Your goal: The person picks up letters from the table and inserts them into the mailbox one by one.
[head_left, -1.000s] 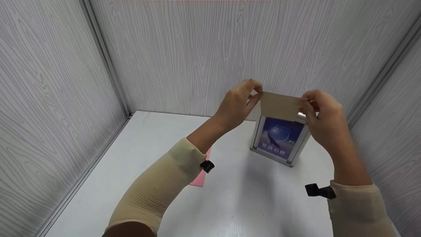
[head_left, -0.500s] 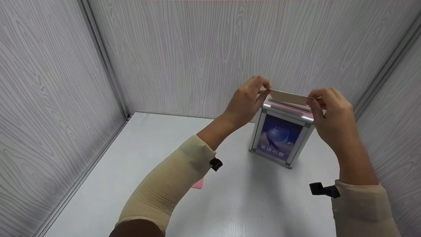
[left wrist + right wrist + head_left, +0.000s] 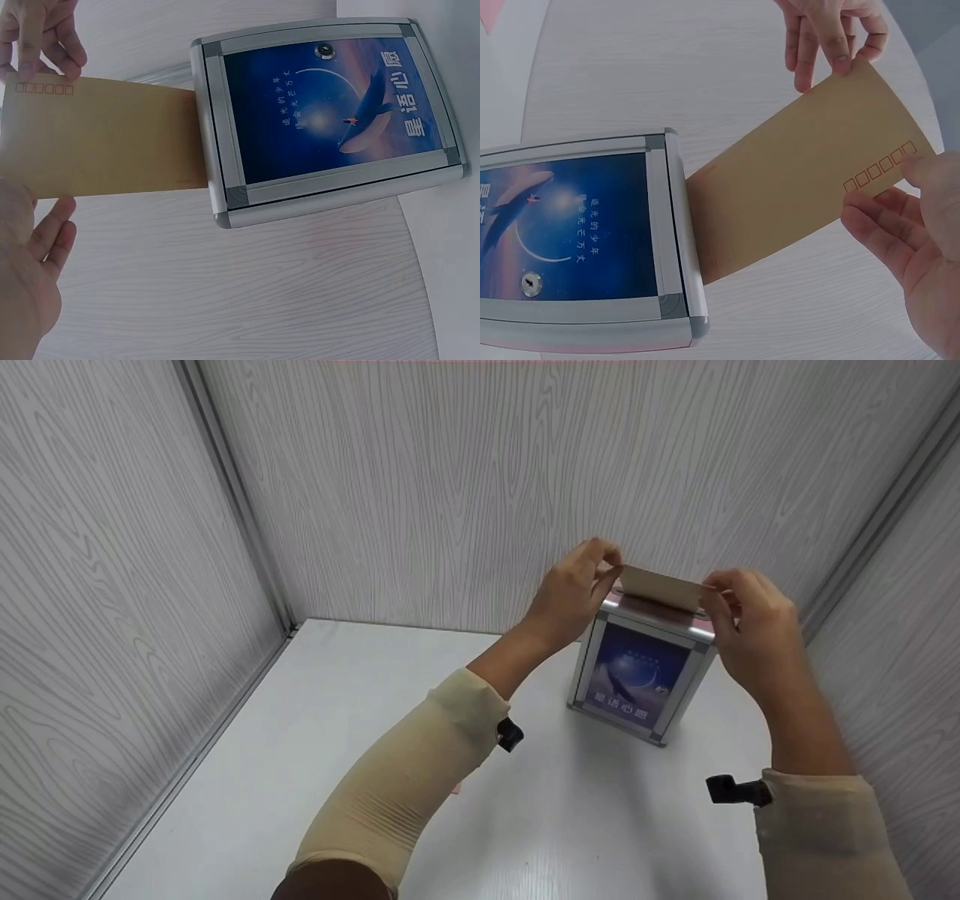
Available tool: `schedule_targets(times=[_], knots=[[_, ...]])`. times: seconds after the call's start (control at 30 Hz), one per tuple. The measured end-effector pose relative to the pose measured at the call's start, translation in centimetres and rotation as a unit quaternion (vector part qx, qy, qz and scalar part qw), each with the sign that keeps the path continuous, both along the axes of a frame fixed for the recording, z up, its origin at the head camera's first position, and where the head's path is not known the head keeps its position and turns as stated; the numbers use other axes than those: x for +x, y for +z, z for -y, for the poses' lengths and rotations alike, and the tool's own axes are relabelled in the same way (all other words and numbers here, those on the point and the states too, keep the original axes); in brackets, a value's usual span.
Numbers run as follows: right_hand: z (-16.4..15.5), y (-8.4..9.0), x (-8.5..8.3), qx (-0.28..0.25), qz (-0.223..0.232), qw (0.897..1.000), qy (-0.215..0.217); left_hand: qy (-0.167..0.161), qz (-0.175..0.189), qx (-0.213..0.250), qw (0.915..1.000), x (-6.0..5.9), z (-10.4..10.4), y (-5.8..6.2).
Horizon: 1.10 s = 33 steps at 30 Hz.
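A brown envelope [image 3: 661, 587] with red postcode squares is held upright above a metal-framed suggestion box [image 3: 637, 671]. My left hand [image 3: 571, 596] pinches its left edge near the top corner. On the opposite edge, my right hand [image 3: 756, 626] pinches with thumb and fingers. The envelope's lower edge overlaps the slot in the box's pink top [image 3: 641, 606]. In both wrist views, the envelope [image 3: 112, 139] drops behind the box's top rim [image 3: 686, 232], which hides its lower end. A blue whale poster [image 3: 577, 225] with a small lock [image 3: 531, 284] fills the box's front.
The box stands on a white table [image 3: 360, 682] near the wood-grain back wall [image 3: 420, 495]. Side walls [image 3: 97, 585] enclose the table left and right. A pink sheet [image 3: 456, 790] shows only a corner past my left sleeve [image 3: 405, 772].
The envelope was in front of the box's upper face; both hands have moved it back and right over the top slot. It tilted flatter midway and now stands steeper. My left sleeve covers more pink sheet.
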State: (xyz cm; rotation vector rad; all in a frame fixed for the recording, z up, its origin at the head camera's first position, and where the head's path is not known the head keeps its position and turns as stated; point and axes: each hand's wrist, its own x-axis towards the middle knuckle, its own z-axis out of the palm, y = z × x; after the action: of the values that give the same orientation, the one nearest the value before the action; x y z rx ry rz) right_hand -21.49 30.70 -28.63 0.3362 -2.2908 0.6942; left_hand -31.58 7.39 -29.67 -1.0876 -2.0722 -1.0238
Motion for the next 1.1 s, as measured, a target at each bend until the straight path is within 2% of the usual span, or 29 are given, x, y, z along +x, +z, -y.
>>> schedule_targets(times=[0.17,0.37,0.5,0.67,0.87,1.1], knots=[[-0.4,0.1,-0.7,-0.007,-0.02,1.0,-0.003,0.009,-0.003,0.014,0.9999,-0.4,-0.9,0.3],[-1.0,0.3,-1.8,0.025,-0.08,0.996,-0.02,0.035,-0.024,0.022,0.9989,-1.0,-2.0,0.6],[-1.2,0.1,-2.5,0.035,-0.096,0.994,-0.036,0.068,-0.044,0.02,0.9965,-1.5,-2.5,0.6],[-1.3,-1.1,-3.4,0.037,-0.092,0.994,-0.052,0.12,-0.05,-0.029,0.991,-2.1,-2.4,-0.5],[-1.6,-3.5,-4.7,0.061,-0.08,0.993,-0.058,0.146,-0.013,-0.086,0.9854,-2.9,-2.1,-2.4],[-1.6,-6.0,-6.0,0.07,-0.048,0.993,-0.082,0.149,0.051,-0.136,0.9781,-3.6,-2.2,-4.3]])
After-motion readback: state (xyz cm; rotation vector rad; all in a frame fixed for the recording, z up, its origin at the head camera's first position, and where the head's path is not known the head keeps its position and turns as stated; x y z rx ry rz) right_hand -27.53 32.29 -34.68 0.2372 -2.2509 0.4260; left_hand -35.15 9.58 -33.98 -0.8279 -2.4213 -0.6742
